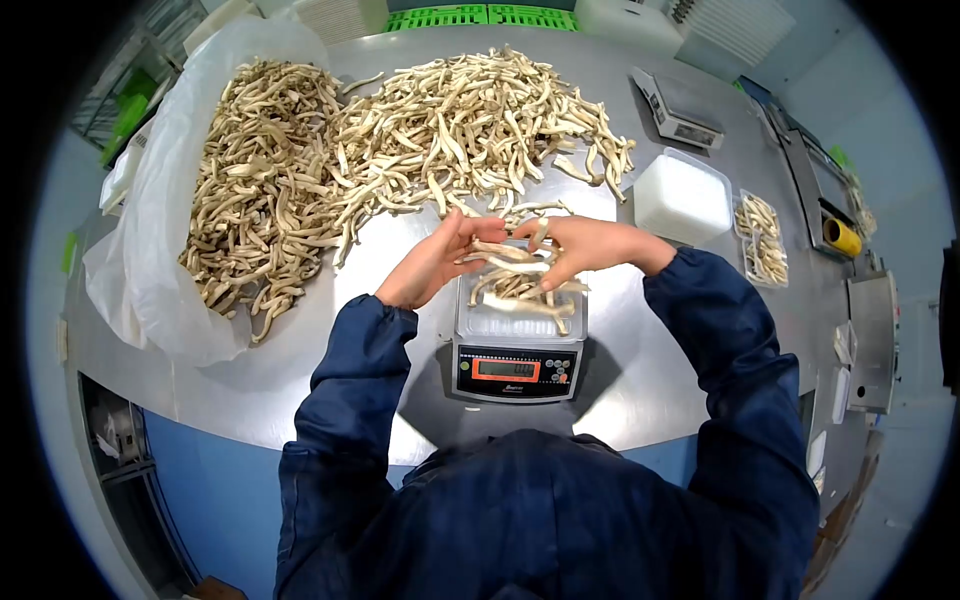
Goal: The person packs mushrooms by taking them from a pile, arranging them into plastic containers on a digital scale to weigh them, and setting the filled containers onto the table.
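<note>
A digital scale [518, 372] with an orange-framed display stands at the table's front edge, a clear plastic tray [500, 324] on top of it. Long pale mushrooms [515, 285] are between my hands, over the tray, some of them blurred. My left hand [440, 262] is at their left side, fingers apart and curved toward them. From the right, my right hand [585, 248] curls its fingers and thumb around part of the bunch. Just beyond my hands lies a large heap of loose mushrooms [470, 125].
An open plastic bag [165, 230] of browner mushrooms [265, 190] lies at the left. To the right are a stack of clear trays [682, 198], filled packs [762, 240] and a second scale [680, 105]. Green crates [480, 16] stand at the far edge.
</note>
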The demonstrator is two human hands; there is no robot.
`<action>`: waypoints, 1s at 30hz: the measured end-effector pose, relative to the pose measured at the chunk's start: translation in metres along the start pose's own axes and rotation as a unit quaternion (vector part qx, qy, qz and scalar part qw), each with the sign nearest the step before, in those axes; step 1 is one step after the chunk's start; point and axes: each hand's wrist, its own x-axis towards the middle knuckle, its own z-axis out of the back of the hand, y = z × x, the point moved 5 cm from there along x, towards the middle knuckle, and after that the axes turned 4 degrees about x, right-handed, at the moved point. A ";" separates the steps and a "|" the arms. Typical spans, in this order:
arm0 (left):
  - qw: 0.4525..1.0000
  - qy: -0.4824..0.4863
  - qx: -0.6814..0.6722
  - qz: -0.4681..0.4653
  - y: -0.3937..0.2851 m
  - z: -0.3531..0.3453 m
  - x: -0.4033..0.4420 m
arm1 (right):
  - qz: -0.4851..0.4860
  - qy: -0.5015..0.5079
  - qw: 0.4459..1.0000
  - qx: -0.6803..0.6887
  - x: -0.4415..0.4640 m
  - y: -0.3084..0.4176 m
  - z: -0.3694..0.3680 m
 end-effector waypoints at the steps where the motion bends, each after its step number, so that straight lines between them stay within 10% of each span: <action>1: 1.000 0.000 0.029 0.000 -0.002 -0.002 -0.003 | 0.008 -0.009 0.999 0.032 -0.008 0.007 0.005; 10: 0.982 0.077 0.167 0.044 0.003 -0.028 -0.016 | -0.031 -0.032 0.978 0.205 -0.036 0.025 0.019; 19: 0.980 0.013 0.185 0.072 -0.015 0.001 -0.027 | -0.022 0.022 0.998 -0.052 0.002 0.059 -0.021; 24: 0.987 0.000 0.147 0.057 -0.007 0.011 -0.042 | 0.104 -0.130 0.983 0.078 -0.007 0.043 -0.005; 30: 0.997 -0.045 0.058 0.010 0.013 0.022 -0.059 | -0.076 -0.346 0.931 0.085 -0.078 -0.071 0.038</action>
